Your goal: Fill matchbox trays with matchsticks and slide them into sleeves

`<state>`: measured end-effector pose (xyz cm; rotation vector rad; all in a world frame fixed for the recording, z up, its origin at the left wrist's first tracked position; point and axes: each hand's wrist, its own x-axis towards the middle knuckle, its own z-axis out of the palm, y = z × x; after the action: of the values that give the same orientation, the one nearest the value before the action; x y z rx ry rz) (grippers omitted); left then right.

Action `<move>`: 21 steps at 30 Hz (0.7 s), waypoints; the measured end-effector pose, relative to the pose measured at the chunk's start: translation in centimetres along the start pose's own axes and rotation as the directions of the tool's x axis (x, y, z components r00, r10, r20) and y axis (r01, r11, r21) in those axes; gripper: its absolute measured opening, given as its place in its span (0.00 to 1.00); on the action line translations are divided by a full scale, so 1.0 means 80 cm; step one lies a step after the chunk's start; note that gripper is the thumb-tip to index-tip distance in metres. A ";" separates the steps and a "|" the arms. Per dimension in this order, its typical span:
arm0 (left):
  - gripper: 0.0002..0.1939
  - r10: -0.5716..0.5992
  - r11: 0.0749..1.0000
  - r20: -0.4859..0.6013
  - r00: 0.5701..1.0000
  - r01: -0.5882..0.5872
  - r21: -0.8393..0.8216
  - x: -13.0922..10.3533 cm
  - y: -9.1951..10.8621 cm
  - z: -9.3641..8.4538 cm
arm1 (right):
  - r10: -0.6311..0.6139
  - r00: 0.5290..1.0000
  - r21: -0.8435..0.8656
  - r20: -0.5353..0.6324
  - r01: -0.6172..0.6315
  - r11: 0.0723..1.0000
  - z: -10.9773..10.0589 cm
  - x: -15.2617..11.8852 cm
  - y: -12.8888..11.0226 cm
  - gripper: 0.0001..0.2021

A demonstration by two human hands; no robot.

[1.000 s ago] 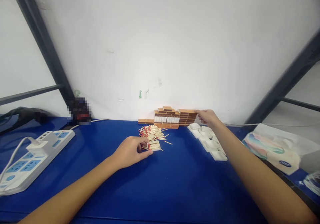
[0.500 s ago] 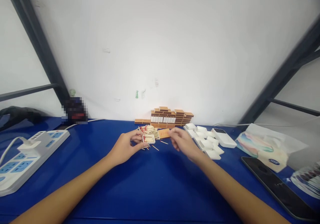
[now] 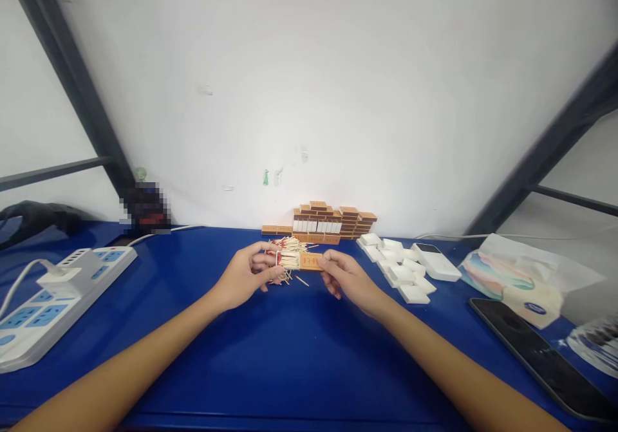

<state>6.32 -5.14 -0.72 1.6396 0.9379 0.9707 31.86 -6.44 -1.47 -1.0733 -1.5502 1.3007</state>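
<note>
My left hand (image 3: 252, 271) is closed on a white matchbox tray (image 3: 290, 261) filled with red-tipped matches. Between thumb and fingers of my right hand (image 3: 344, 272) is an orange matchbox sleeve (image 3: 310, 262) with dark print. The sleeve's left end meets the right end of the tray and seems to cover part of it. Just behind and below the tray lies a pile of loose matches (image 3: 290, 244), partly hidden by my left hand. A single match (image 3: 302, 281) rests on the blue table to the front.
Stacked matchboxes (image 3: 316, 226) stand against the wall. Empty white trays (image 3: 393, 261) lie to the right, beside a white device with a dark screen (image 3: 437, 262). Further right are a tissue pack (image 3: 512, 284) and a phone (image 3: 535, 355). A power strip (image 3: 67, 303) occupies the left.
My right hand has moved left with the sleeve, bringing it from beside the tray onto the tray's right end. The tray in my left hand has risen slightly.
</note>
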 end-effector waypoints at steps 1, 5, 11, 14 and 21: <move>0.27 -0.004 1.000 0.012 1.000 0.004 -0.026 0.000 0.001 -0.001 | -0.003 1.000 0.010 0.013 0.003 1.000 -0.001 -0.001 -0.001 0.22; 0.27 -0.026 0.995 0.048 0.999 0.031 -0.093 0.001 0.004 -0.002 | -0.011 1.000 -0.006 0.029 0.011 1.000 -0.002 -0.003 -0.006 0.22; 0.26 -0.023 0.995 0.056 0.998 0.028 -0.096 0.000 0.007 -0.002 | -0.021 1.000 -0.032 0.020 0.022 0.999 0.000 -0.006 -0.011 0.22; 0.26 -0.021 0.996 0.067 0.998 0.027 -0.082 0.001 0.004 -0.004 | -0.023 1.000 -0.036 0.017 0.024 0.999 -0.001 -0.006 -0.012 0.22; 0.26 -0.020 0.998 0.103 0.994 0.026 -0.052 0.001 -0.002 -0.007 | -0.041 0.997 0.001 0.059 0.041 0.999 -0.006 -0.005 -0.007 0.21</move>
<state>5.85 -4.84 -0.71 1.6148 0.8530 0.8800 32.38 -6.76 -0.90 -1.0064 -1.6073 1.3152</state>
